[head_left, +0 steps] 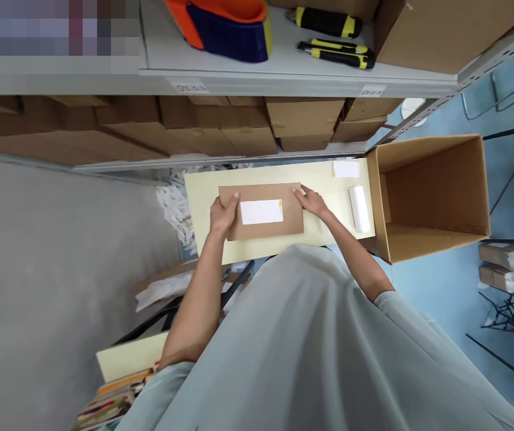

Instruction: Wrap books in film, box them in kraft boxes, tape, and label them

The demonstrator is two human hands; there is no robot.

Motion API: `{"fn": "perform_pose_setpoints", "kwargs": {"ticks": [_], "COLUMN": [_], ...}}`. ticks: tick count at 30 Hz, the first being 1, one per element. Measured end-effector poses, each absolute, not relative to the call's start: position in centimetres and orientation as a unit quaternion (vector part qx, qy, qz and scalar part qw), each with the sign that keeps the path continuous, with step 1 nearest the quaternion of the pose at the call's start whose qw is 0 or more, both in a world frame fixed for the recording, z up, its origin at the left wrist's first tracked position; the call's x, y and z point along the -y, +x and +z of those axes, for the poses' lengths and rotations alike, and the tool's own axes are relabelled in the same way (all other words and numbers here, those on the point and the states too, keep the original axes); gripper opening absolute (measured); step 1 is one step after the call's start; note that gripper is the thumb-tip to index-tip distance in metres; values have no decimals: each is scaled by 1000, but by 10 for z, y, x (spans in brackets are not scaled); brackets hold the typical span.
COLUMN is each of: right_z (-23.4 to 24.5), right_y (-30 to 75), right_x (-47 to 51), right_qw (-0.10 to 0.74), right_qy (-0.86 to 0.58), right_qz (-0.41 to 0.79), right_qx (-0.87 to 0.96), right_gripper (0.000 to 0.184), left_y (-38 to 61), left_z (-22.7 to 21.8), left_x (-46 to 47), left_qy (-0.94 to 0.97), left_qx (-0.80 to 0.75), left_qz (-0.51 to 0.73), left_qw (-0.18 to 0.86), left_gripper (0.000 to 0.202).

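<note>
Between my hands is a flat brown cardboard mailer (261, 231) with a white label (261, 212) on its upper face. My left hand (224, 214) grips its left edge, thumb on top and fingers beneath. At the upper right corner, my right hand (311, 200) pinches the mailer between thumb and fingers. The mailer is over a pale yellow tabletop (207, 203); I cannot tell whether it touches it. To the right of my right hand lie a white roll (359, 209) and a small white label sheet (345, 169).
An open cardboard box (434, 197) stands at the table's right end. Behind the table, a metal shelf (239, 84) holds several brown cartons (308, 117), utility knives (329, 23) and an orange and blue holder (230, 30). Shredded white paper (176, 209) lies beyond the left end.
</note>
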State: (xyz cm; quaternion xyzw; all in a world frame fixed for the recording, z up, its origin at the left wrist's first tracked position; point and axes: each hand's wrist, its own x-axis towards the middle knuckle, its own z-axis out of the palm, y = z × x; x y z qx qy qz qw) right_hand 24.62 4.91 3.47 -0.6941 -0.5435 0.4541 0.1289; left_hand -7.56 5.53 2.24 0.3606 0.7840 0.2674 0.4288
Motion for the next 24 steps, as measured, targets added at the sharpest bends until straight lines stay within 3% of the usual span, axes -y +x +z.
{"fn": "perform_pose_setpoints", "kwargs": {"ticks": [3, 5, 9, 11, 16, 20, 24], "right_z": [30, 30, 24, 14, -22, -45, -57], "right_y": [272, 305, 381, 411, 452, 467, 472], "right_x": [-41, -37, -45, -58, -101, -117, -115], "right_qw": [142, 157, 131, 116, 89, 69, 69], "right_qy": [-673, -692, -755, -757, -813, -841, -830], "right_qz": [497, 461, 356, 330, 305, 337, 337], "right_qx": [529, 533, 534, 552, 489, 418, 438], "right_gripper": [71, 58, 43, 42, 53, 51, 45], "left_y": [-72, -65, -25, 13, 134, 215, 260], "left_z": [19, 19, 35, 48, 48, 0, -49], "left_x": [-64, -64, -57, -54, -63, -99, -139], "left_qy": [349, 363, 497, 570, 614, 478, 356], "left_qx": [-814, -831, -780, -714, -600, -600, -657], "left_qz": [220, 206, 288, 323, 283, 220, 160], "left_qw": [409, 368, 247, 247, 428, 602, 645], "left_gripper": [52, 56, 75, 74, 57, 54, 55]}}
